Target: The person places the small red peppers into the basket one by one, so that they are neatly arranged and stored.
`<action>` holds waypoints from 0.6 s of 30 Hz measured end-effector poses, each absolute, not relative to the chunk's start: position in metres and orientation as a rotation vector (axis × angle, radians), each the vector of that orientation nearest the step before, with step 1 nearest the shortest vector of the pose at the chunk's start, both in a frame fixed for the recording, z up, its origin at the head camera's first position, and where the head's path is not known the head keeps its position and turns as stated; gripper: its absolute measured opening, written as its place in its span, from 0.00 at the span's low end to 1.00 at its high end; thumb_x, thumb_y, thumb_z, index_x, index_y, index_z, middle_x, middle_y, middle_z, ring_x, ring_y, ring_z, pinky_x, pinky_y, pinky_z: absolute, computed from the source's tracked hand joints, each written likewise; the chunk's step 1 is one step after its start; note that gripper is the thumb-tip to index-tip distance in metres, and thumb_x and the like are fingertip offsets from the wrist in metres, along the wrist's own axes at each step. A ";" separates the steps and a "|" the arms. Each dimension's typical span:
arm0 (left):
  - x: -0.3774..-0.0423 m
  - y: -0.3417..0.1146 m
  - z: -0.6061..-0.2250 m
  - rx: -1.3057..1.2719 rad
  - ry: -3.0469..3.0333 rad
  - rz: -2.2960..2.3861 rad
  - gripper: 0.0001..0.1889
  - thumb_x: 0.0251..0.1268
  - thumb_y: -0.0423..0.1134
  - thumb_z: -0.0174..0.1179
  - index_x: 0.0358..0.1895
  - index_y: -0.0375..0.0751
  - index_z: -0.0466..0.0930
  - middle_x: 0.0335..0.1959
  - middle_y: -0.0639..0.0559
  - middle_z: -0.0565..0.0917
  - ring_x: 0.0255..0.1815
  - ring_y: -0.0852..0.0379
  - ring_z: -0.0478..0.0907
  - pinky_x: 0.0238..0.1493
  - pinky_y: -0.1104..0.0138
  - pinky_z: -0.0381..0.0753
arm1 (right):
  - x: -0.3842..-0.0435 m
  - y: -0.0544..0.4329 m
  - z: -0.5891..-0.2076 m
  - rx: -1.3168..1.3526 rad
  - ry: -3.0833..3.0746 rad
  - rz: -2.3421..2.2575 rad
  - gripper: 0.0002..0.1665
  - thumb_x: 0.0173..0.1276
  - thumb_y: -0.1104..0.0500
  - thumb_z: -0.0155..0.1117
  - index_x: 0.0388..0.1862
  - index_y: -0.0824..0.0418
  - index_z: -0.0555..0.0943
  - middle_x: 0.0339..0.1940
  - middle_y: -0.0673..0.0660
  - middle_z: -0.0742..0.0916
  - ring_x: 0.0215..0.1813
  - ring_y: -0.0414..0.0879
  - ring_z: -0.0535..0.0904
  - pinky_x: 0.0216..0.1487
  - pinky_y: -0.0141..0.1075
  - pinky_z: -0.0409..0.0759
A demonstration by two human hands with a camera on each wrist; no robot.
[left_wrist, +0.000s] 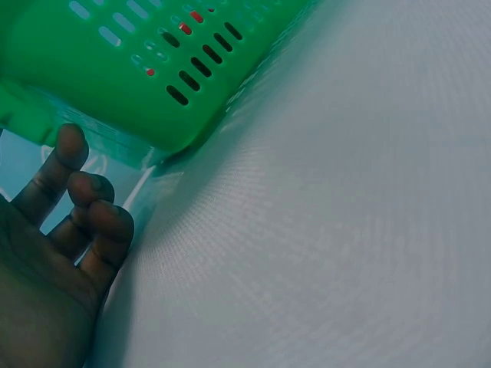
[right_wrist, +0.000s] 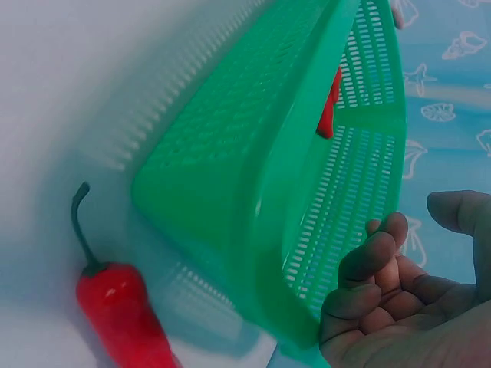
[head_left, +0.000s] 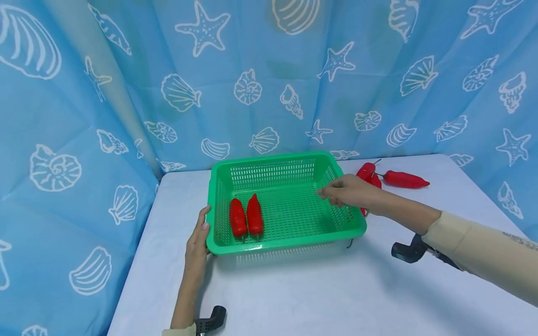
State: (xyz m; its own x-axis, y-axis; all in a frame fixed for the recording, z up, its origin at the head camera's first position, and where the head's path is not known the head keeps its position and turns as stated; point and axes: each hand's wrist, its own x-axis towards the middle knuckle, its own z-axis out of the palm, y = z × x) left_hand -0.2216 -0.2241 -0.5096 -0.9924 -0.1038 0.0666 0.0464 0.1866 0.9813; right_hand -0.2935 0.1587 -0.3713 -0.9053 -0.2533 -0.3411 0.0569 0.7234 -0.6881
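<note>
Two red peppers (head_left: 238,218) lie side by side at the left end of a green plastic basket (head_left: 286,242). My left hand (head_left: 197,240) rests against the basket's left rim. In the left wrist view a fingertip reaches the green lip, while the other fingers (left_wrist: 110,222) bend loosely below it. Over the basket's right side is my right hand (head_left: 346,190), its fingers loosely curled and its thumb apart, with nothing held. Close by the basket's right end, a red pepper (right_wrist: 126,318) with a long green stem lies on the table in the right wrist view.
More red peppers (head_left: 405,179) lie behind the right forearm, beyond the basket's right side. The white table (head_left: 294,294) meets a blue curtain (head_left: 260,79) printed with white shells and starfish. Dark wrist-worn devices (head_left: 409,252) stick out from both wrists.
</note>
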 end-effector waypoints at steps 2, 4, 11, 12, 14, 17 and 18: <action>-0.221 -0.225 -0.510 0.054 -2.326 -1.933 0.24 0.78 0.64 0.37 0.73 0.78 0.61 0.69 0.58 0.70 0.48 0.49 0.74 0.40 0.63 0.75 | -0.292 0.162 -0.372 -0.148 2.521 -1.049 0.26 0.66 0.46 0.71 0.53 0.63 0.81 0.39 0.60 0.82 0.43 0.54 0.79 0.42 0.41 0.80; -0.221 -0.225 -0.510 0.044 -2.320 -1.936 0.24 0.78 0.64 0.37 0.73 0.78 0.61 0.70 0.58 0.69 0.50 0.49 0.74 0.41 0.63 0.75 | -0.292 0.164 -0.372 -0.142 2.539 -1.053 0.25 0.66 0.46 0.70 0.52 0.62 0.81 0.38 0.61 0.82 0.42 0.54 0.79 0.40 0.39 0.80; -0.222 -0.224 -0.511 0.051 -2.311 -1.947 0.24 0.78 0.65 0.37 0.73 0.79 0.61 0.71 0.61 0.68 0.53 0.51 0.74 0.43 0.62 0.76 | -0.296 0.180 -0.373 -0.079 2.589 -1.005 0.31 0.65 0.42 0.70 0.57 0.62 0.79 0.40 0.61 0.82 0.46 0.54 0.77 0.37 0.39 0.82; -0.222 -0.224 -0.511 0.051 -2.311 -1.950 0.24 0.78 0.65 0.37 0.73 0.79 0.61 0.71 0.61 0.68 0.53 0.51 0.74 0.43 0.63 0.76 | -0.296 0.182 -0.372 -0.066 2.591 -1.006 0.32 0.65 0.42 0.70 0.58 0.63 0.78 0.40 0.61 0.82 0.47 0.55 0.77 0.36 0.39 0.82; -0.222 -0.224 -0.510 0.055 -2.313 -1.952 0.24 0.78 0.65 0.37 0.73 0.79 0.61 0.71 0.61 0.68 0.54 0.51 0.74 0.43 0.63 0.76 | -0.296 0.186 -0.372 -0.038 2.599 -1.014 0.34 0.64 0.42 0.71 0.58 0.64 0.77 0.40 0.60 0.82 0.46 0.55 0.77 0.35 0.39 0.83; -0.222 -0.223 -0.510 0.059 -2.322 -1.943 0.24 0.78 0.65 0.36 0.73 0.79 0.61 0.71 0.61 0.68 0.54 0.51 0.74 0.43 0.63 0.76 | -0.296 0.192 -0.373 -0.040 2.598 -1.031 0.32 0.66 0.43 0.70 0.57 0.65 0.77 0.39 0.60 0.82 0.45 0.54 0.77 0.35 0.38 0.82; -0.222 -0.223 -0.510 0.060 -2.325 -1.940 0.24 0.78 0.65 0.36 0.73 0.79 0.61 0.71 0.62 0.68 0.54 0.51 0.73 0.43 0.62 0.76 | -0.295 0.194 -0.373 -0.043 2.596 -1.036 0.32 0.66 0.43 0.69 0.57 0.65 0.77 0.39 0.60 0.82 0.45 0.54 0.77 0.36 0.38 0.81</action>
